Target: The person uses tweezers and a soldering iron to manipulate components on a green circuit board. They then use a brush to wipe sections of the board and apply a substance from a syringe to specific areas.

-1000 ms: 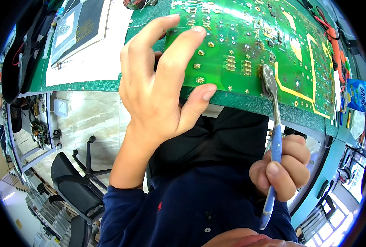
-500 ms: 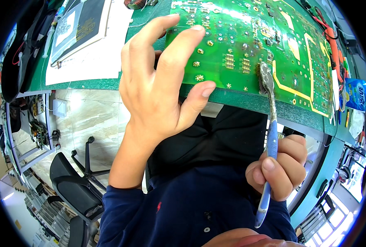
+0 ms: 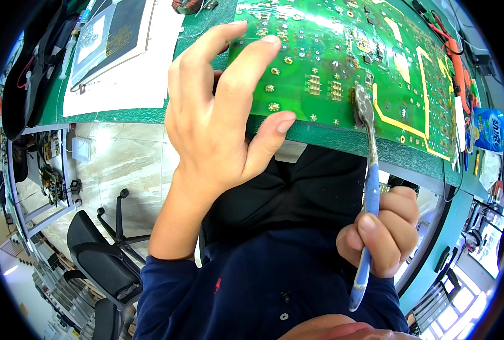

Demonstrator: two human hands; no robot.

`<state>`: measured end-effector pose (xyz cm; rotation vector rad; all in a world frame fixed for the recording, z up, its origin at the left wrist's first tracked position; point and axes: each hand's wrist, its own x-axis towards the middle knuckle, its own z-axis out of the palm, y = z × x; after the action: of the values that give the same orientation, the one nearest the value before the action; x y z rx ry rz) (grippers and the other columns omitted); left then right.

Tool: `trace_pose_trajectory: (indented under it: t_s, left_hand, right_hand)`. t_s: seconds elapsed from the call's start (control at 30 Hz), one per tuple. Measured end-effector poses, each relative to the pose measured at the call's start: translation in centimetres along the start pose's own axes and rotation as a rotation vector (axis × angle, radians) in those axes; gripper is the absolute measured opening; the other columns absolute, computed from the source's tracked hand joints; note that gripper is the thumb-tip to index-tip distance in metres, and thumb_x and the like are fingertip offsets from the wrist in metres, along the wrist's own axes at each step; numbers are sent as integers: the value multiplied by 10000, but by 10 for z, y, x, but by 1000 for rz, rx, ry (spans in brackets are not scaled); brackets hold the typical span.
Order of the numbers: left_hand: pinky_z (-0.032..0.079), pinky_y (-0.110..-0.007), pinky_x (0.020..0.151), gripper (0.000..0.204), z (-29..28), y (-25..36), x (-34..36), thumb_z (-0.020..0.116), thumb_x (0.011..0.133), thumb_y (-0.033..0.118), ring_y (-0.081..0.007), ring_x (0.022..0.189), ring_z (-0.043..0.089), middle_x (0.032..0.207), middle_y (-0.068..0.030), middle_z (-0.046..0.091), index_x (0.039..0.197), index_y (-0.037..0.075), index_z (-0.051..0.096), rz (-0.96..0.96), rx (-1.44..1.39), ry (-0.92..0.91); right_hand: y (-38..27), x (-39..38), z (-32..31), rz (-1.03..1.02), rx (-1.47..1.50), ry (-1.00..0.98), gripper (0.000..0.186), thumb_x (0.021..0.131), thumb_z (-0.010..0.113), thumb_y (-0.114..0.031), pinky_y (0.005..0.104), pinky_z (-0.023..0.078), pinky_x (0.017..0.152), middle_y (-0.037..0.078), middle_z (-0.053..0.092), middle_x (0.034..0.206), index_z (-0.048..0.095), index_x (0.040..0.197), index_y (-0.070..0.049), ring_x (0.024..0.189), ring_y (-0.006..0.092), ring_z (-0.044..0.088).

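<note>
A large green circuit board [image 3: 297, 93] lies on the green-topped bench, its near edge by the bench's front edge. My left hand [image 3: 212, 119] is open at the board's left side, fingers bent and spread, with the index fingertip over the board near its solder points. In my right hand [image 3: 385, 235] is a toothbrush [image 3: 372, 187] with a blue handle, pinched between thumb and fingers. Its dirty grey head reaches up onto the board near the front edge, beside a yellow trace. The bristles face left and seem to touch the board.
White paper [image 3: 121, 93] with a dark sheet and a clear bag lies on the bench at left. A copper-wound coil [image 3: 187, 5] sits at the back. Red-orange tool handles [image 3: 457, 65] and a blue packet [image 3: 488, 129] are at right. A black office chair [image 3: 99, 249] stands at lower left.
The toothbrush and my right hand have shifted slightly left. The board also appears very slightly further left. My left hand has stayed nearly in place.
</note>
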<state>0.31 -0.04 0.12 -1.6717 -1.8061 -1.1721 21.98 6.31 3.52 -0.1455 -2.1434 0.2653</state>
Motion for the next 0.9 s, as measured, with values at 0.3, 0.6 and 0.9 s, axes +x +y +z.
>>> trace_pose_trajectory:
  t_s: [0.3, 0.6, 0.9]
  left_hand:
    - [437, -402, 907, 516, 0, 0, 0, 513, 922, 426, -332, 1053, 540, 1215, -230, 532, 1241, 20, 525, -8, 2, 7]
    - [433, -401, 916, 513, 1, 1, 0, 507, 926, 430, -333, 1066, 534, 1216, -230, 533, 1236, 22, 527, -9, -4, 6]
    - [437, -405, 917, 508, 1, 2, 0, 518, 922, 420, -338, 1066, 536, 1217, -227, 535, 1233, 19, 530, -23, -6, 3]
  right_hand:
    - [0, 2, -2, -23, 26, -2, 301, 752, 777, -211, 273, 347, 474, 20, 503, 771, 621, 958, -57, 612, 172, 565]
    - [-4, 3, -4, 9, 32, -3, 310, 729, 788, -189, 279, 355, 477, 16, 510, 763, 625, 954, -52, 613, 175, 575]
    - [-2, 3, -1, 3, 37, 24, 292, 744, 781, -185, 259, 353, 459, 24, 518, 752, 625, 949, -48, 599, 169, 570]
